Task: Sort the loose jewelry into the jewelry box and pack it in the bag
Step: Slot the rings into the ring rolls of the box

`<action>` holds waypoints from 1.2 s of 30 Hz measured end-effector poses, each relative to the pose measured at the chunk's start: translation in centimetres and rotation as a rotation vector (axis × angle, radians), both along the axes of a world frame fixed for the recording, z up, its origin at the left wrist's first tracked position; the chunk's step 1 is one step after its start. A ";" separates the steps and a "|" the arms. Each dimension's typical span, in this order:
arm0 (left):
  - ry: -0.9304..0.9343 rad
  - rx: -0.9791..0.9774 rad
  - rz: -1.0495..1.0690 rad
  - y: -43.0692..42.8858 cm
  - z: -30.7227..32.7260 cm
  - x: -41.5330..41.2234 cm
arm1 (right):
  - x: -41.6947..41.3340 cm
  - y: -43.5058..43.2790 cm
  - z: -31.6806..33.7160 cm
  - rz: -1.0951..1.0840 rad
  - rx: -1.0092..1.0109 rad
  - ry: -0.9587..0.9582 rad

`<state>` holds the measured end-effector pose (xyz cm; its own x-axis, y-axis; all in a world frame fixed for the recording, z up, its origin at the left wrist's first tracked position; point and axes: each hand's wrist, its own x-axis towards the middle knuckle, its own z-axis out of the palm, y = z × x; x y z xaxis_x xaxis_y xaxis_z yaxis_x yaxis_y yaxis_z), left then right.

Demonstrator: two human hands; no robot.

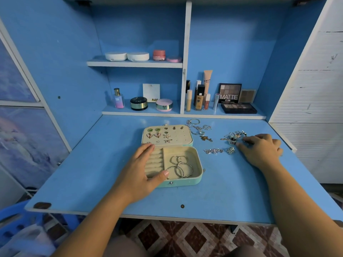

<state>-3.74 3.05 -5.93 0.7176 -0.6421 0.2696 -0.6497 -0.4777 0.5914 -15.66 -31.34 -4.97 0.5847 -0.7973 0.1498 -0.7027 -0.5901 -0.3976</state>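
Note:
A mint jewelry box (199,176) lies open on the blue desk. Its lid panel (181,139) holds several earrings, and silver hoops (179,166) lie in the right compartment. My left hand (141,172) grips the box's left side, fingers over the ring rolls and thumb at the front rim. Loose jewelry (213,151) is scattered to the right of the box. My right hand (261,150) rests on the desk among these pieces, its fingertips on a small piece near a ring (232,141); whether they pinch it is unclear. No bag is in view.
Necklaces and chains (197,127) lie behind the box. Cosmetics bottles (199,97), eyeshadow palettes (238,107) and compacts (138,103) stand on the shelf at the back. A blue plastic chair (22,216) is at lower left, below the desk's front edge (167,217).

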 end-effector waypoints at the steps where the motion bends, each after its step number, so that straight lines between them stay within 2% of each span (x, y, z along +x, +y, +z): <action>1: -0.001 0.000 0.001 0.0 0.0 0.0 | 0.0 -0.1 0.0 0.008 0.011 0.002; 8: 0.003 0.015 0.005 0.0 0.2 -0.3 | -0.2 -0.2 0.4 0.038 0.111 -0.097; 14: 0.040 0.036 0.008 0.0 0.3 -0.1 | -0.4 1.6 0.9 0.193 0.203 -0.494; 18: 0.041 0.041 0.087 -1.2 2.2 0.3 | 0.6 4.5 2.0 0.307 0.119 -0.668; 22: -0.079 0.021 0.086 -5.2 5.4 2.0 | 2.0 6.4 1.1 0.422 -0.016 -0.671; 27: -0.085 0.107 -0.044 -12.5 6.5 6.2 | 2.3 6.5 -0.8 0.472 -0.041 -0.632; 31: -0.068 0.163 -0.016 -17.0 5.3 9.8 | 2.6 5.9 -1.2 0.404 -0.092 -0.672; 33: -0.044 0.174 -0.031 -18.7 4.8 11.3 | 2.7 5.6 -1.2 0.350 -0.169 -0.667; 36: -0.020 0.266 -0.077 -20.8 4.4 12.7 | 2.9 5.3 -1.2 0.297 -0.172 -0.662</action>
<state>9.00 -17.72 -1.49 0.6598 -0.7450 0.0984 -0.7008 -0.5628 0.4384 -12.75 -26.08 -6.16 0.5162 -0.5534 0.6536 -0.1497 -0.8098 -0.5673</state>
